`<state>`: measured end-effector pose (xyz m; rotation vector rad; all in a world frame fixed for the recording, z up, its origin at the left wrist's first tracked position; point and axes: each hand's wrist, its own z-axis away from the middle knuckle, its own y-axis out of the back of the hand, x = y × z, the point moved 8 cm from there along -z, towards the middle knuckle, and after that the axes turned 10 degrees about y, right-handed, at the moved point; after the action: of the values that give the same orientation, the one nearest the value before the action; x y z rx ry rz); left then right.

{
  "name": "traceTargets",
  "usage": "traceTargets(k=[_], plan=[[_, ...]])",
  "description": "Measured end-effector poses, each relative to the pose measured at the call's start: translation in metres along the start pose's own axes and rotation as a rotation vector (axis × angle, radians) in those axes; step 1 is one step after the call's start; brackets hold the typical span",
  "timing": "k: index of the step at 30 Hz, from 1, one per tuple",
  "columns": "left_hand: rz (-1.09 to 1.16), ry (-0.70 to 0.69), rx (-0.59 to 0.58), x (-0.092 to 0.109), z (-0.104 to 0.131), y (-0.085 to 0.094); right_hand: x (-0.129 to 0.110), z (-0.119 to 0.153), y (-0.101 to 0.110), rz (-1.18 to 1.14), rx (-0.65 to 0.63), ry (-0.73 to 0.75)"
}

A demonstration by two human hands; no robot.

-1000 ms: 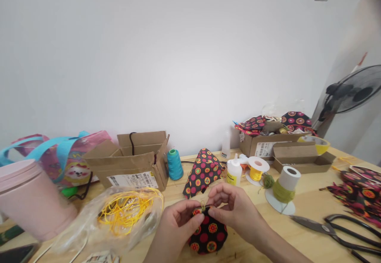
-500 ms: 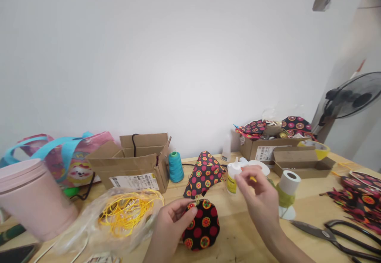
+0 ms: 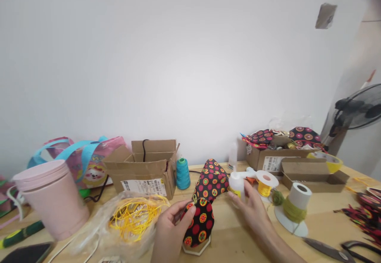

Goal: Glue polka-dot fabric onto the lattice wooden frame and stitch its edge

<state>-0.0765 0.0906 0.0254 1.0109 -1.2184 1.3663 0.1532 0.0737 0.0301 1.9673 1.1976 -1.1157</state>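
My left hand (image 3: 172, 228) pinches a rounded black fabric piece (image 3: 200, 224) with red dots and bright flower prints, a small yellow-green loop (image 3: 194, 198) at its top. Beneath its lower edge shows a white hexagonal rim (image 3: 198, 252). My right hand (image 3: 254, 209) is closed around a white squeeze bottle (image 3: 236, 183) with a yellow label, thumb in front and fingers behind; it looks like a glue bottle. Just behind the fabric piece rests a larger folded cloth (image 3: 210, 178) in a similar print.
Left: a pink bin (image 3: 53, 203), a bag of yellow cord (image 3: 135, 217), an open cardboard box (image 3: 143, 171) and a teal thread cone (image 3: 183, 175). Right: a yellow cord spool (image 3: 266, 181), a green cord spool (image 3: 296, 207), scissors (image 3: 327, 250), a long open box (image 3: 314, 181) and fabric scraps (image 3: 363, 211).
My right hand has come down onto the white bottle from in front of it and closed around it. My left hand still holds the fabric piece. The view has shifted slightly left.
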Motion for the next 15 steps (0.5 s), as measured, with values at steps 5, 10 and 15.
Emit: traceTargets(k=[5,10,15], plan=[[-0.011,0.008,0.044,0.000,0.000,0.002,-0.040,0.019,-0.030,0.004,-0.347,0.132],[0.009,0.006,0.052,0.000,0.000,0.003,-0.045,0.012,-0.014,-0.083,-0.277,-0.041],[0.049,0.133,0.004,-0.010,-0.001,0.000,-0.052,-0.012,0.022,0.090,-0.102,0.029]])
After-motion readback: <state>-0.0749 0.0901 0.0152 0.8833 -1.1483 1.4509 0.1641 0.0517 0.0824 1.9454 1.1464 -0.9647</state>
